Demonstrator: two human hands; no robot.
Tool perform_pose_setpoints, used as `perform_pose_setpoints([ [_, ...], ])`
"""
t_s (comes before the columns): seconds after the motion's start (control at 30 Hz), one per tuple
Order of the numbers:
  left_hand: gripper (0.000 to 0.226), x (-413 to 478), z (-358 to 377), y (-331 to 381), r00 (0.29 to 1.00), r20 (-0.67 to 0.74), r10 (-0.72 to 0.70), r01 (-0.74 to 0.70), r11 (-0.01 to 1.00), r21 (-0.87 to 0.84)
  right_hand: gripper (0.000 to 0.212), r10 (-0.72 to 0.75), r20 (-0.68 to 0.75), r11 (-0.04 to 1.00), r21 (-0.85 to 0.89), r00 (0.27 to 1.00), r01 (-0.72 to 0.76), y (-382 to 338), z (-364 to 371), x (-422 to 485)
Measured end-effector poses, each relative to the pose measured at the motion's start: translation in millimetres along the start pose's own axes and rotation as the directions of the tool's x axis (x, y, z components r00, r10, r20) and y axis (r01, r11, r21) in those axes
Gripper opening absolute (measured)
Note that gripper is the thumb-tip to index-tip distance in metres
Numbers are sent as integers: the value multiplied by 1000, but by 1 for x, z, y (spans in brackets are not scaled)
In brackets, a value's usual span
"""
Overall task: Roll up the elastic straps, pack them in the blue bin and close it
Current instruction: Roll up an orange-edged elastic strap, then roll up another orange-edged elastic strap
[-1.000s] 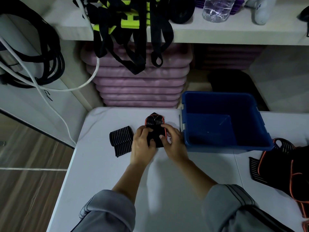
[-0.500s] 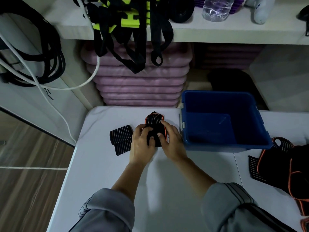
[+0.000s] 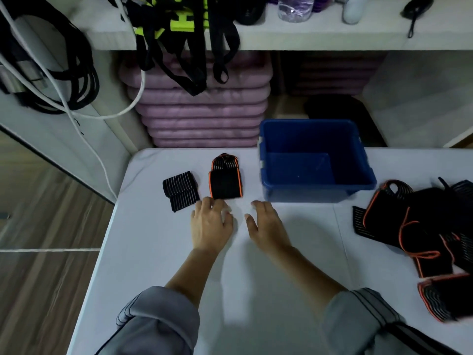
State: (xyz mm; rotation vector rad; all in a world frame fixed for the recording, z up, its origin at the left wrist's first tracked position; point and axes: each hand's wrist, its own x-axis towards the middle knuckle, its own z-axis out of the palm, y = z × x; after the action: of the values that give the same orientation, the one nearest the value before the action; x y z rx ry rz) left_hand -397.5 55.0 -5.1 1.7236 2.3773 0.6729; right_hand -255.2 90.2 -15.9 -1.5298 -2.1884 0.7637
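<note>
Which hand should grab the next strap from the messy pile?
The right hand, probably. It is open and empty, and the pile of unrolled straps lies on its side. The left hand sits farther away, by the rolled strap.

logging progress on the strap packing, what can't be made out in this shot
Head view only.
1. loose straps pile: cut off by the right edge and overlapping, so no count.
2. orange-edged strap: inner layers hidden by its own top face; rolled or merely folded is unclear.
3. left hand: motion blur at the fingertips hides whether they touch that strap.
4. blue bin: no lid in frame.
</note>
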Motion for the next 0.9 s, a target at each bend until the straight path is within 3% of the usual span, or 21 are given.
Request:
perform_pose_setpoints([
  [0.27, 21, -65, 24, 74, 967, 241, 81, -74, 996, -39, 29, 111, -105, 980, -152, 988, -126, 64, -64, -79],
  [0.67, 13, -110, 87, 269, 884, 359, 298, -152, 911, -382, 22, 291, -377, 945, -32, 879, -327, 203, -192, -174],
  [0.77, 14, -121, 103, 303, 855, 407, 322, -134, 894, -427, 22, 375, -319, 920, 12, 870, -392, 237, -213, -193],
  [0.9, 21, -136, 121, 320, 851, 442, 282, -72, 898, -434, 46, 401, -144, 909, -56, 905, -412, 271, -220, -206],
])
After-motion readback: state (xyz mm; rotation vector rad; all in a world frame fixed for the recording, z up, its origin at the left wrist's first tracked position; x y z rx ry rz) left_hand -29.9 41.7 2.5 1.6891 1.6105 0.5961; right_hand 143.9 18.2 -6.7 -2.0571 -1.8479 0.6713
